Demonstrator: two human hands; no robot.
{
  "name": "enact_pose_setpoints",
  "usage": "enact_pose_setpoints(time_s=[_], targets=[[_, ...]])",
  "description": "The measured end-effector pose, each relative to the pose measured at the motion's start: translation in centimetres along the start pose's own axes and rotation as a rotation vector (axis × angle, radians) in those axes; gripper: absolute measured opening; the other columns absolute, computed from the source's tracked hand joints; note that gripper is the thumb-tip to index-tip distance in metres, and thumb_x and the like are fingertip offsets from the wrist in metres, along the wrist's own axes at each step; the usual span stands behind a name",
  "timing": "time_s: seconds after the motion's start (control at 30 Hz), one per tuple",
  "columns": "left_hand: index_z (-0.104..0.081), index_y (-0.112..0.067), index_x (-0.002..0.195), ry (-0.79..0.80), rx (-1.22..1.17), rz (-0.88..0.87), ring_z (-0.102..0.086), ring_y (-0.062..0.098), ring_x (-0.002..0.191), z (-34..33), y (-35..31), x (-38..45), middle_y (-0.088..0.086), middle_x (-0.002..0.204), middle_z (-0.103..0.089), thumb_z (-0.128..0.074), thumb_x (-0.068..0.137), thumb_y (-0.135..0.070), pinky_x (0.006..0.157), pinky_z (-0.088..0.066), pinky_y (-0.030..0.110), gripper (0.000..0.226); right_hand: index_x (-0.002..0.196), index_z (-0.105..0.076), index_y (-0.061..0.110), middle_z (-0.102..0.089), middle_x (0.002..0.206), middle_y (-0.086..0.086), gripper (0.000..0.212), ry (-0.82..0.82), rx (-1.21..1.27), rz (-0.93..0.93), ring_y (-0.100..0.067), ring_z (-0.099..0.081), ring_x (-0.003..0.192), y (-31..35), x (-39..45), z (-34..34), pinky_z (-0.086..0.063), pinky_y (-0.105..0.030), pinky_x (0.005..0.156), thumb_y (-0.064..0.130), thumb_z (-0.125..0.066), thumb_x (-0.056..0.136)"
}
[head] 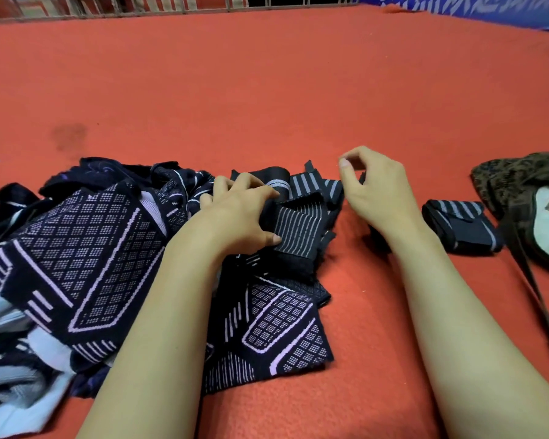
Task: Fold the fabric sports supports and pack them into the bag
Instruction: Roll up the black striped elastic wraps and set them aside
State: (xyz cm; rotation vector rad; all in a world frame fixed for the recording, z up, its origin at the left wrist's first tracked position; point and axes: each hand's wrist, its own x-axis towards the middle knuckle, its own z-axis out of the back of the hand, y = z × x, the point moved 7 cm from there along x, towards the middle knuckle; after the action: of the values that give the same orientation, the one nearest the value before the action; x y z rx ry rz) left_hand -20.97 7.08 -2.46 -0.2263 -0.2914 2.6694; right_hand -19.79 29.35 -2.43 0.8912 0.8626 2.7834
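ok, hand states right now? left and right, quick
Left hand: gripping the striped black strap on the pile.
Right hand: raised over the red mat, fingers curled toward the thumb; whether it pinches anything cannot be told.

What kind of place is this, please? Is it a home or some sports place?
Probably a sports or play area rather than a home: the red mat floor spreads wide, a metal railing borders its far edge, and a blue patterned banner hangs at the far right. I cannot be certain.

Left hand (238, 213) on striped support (298, 236); bag (520, 185) rightward
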Motion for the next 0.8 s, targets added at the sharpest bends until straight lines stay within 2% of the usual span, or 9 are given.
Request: enact_pose_setpoints(time_s=[0.13,0.2,0.27,0.33,0.4,0.5,0.63,0.7,0.8], targets=[[-0.036,-0.039,0.159,0.006,-0.027,0.056,-0.025,0.037,0.142,0.2,1.1,0.4,-0.006,0.160,-0.031,-0.075,0.092,-0.041,0.120,-0.020,0.042,0.078,0.095,-0.069,0.023,-0.069,0.083,0.010,0.047,0.378,0.000,-0.078,-0.014,-0.062,0.079,1.4,-1.3,-2.7,-0.046,-0.031,0.074,0.065,-0.049,0.099],[-0.038,-0.040,0.158,0.003,-0.027,0.066,-0.026,0.038,0.140,0.2,1.2,0.4,-0.005,0.157,-0.033,-0.075,0.092,-0.043,0.120,-0.019,0.042,0.076,0.083,-0.065,0.017,-0.059,0.063,0.011,0.050,0.523,0.031,-0.122,-0.010,-0.055,0.061,1.1,-2.0,-4.0,-0.043,-0.030,0.063,0.065,-0.057,0.096],[-0.048,-0.042,0.152,-0.006,-0.048,0.079,-0.029,0.037,0.137,0.2,1.3,0.4,-0.002,0.148,-0.038,-0.077,0.090,-0.045,0.118,-0.026,0.043,0.068,0.078,-0.062,0.012,-0.053,0.058,0.005,0.039,0.495,0.116,-0.126,-0.011,-0.048,0.054,0.9,-1.8,-4.5,-0.041,-0.031,0.060,0.046,-0.064,0.097],[-0.057,-0.042,0.140,-0.024,-0.048,0.094,-0.031,0.036,0.136,0.2,1.5,0.2,0.001,0.140,-0.044,-0.078,0.089,-0.046,0.116,-0.029,0.043,0.055,0.084,-0.065,0.013,-0.060,0.065,-0.003,0.024,0.399,0.155,-0.128,-0.013,-0.050,0.059,0.8,-1.3,-4.2,-0.043,-0.031,0.060,0.033,-0.061,0.097],[-0.064,-0.039,0.126,-0.042,-0.063,0.121,-0.034,0.035,0.134,0.4,1.7,0.1,0.002,0.125,-0.055,-0.078,0.090,-0.045,0.111,-0.034,0.042,0.040,0.091,-0.066,0.016,-0.065,0.072,0.001,0.016,0.269,0.188,-0.141,-0.014,-0.055,0.068,0.8,-0.8,-3.1,-0.043,-0.031,0.064,0.025,-0.056,0.099],[-0.067,-0.041,0.125,-0.014,-0.062,0.165,-0.038,0.035,0.135,0.3,1.8,-0.3,-0.004,0.089,-0.044,-0.074,0.094,-0.045,0.111,-0.034,0.042,0.033,0.097,-0.065,0.018,-0.070,0.089,0.003,0.018,0.085,0.383,-0.231,-0.016,-0.062,0.084,0.0,-0.2,-0.9,-0.047,-0.038,0.078,0.024,-0.048,0.100],[-0.069,-0.043,0.116,-0.075,-0.005,0.074,-0.039,0.027,0.128,0.7,1.4,0.4,-0.013,0.107,-0.059,-0.065,0.096,-0.057,0.097,-0.028,0.043,0.025,0.099,-0.068,0.026,-0.075,0.096,0.001,0.021,0.150,0.759,-0.358,-0.019,-0.071,0.089,0.0,-0.7,-0.9,-0.056,-0.054,0.092,0.033,-0.050,0.104],[-0.072,-0.039,0.106,-0.186,-0.100,-0.020,-0.050,0.019,0.116,1.6,1.0,0.7,-0.018,0.095,-0.060,-0.062,0.098,-0.054,0.093,-0.034,0.039,0.020,0.111,-0.067,0.016,-0.075,0.100,-0.008,0.022,0.190,0.858,-0.320,-0.020,-0.072,0.088,1.4,-0.9,-0.8,-0.059,-0.052,0.088,0.026,-0.048,0.109],[-0.073,-0.030,0.105,-0.300,-0.384,-0.136,-0.068,0.010,0.092,2.4,0.3,0.7,-0.014,0.092,-0.072,-0.058,0.103,-0.047,0.085,-0.053,0.034,0.023,0.123,-0.060,0.005,-0.075,0.091,-0.004,0.023,0.196,0.998,-0.284,-0.015,-0.073,0.077,2.9,-1.1,-0.8,-0.060,-0.031,0.065,0.018,-0.046,0.111]])
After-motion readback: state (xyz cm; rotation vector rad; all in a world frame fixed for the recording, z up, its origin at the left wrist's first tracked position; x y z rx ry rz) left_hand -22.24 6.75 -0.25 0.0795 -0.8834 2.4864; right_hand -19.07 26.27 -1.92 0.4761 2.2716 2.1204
